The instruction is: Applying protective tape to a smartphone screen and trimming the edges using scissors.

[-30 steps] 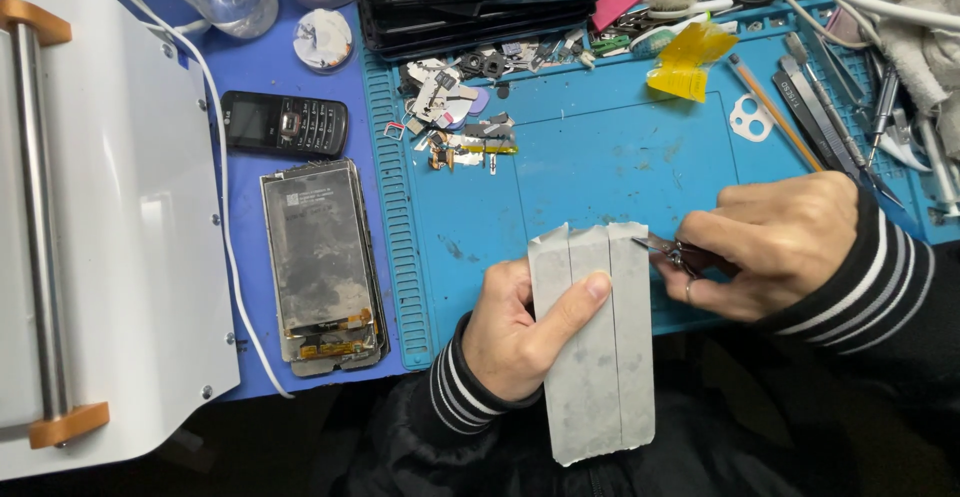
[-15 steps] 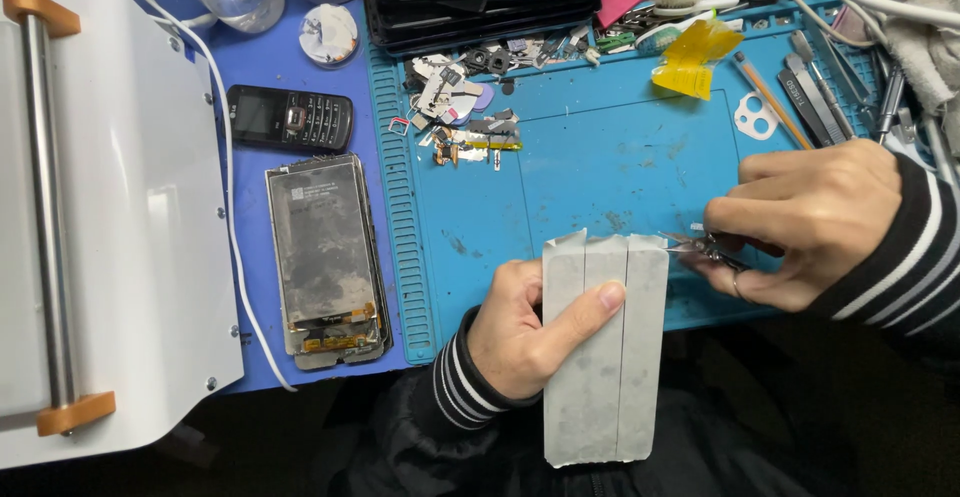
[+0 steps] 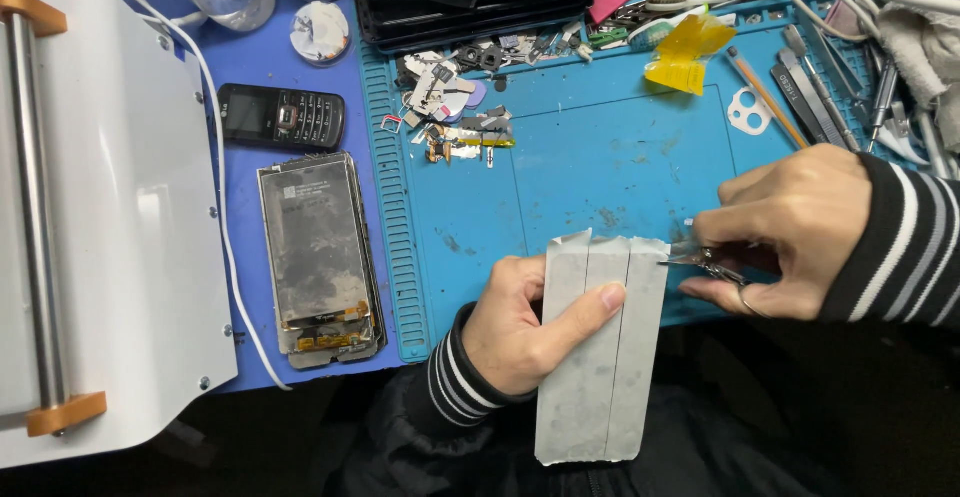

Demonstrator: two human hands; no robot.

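While gripping a grey sheet [image 3: 600, 357], left hand [image 3: 520, 327]; right hand [image 3: 790, 232] clasping small scissors [image 3: 715, 267] at its edge.

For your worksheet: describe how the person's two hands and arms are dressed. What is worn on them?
Both hands are bare, with no gloves. The left hand comes out of a black sleeve with thin white stripes at the cuff. The right hand comes out of a matching black sleeve with white stripes. No rings or watch can be made out.
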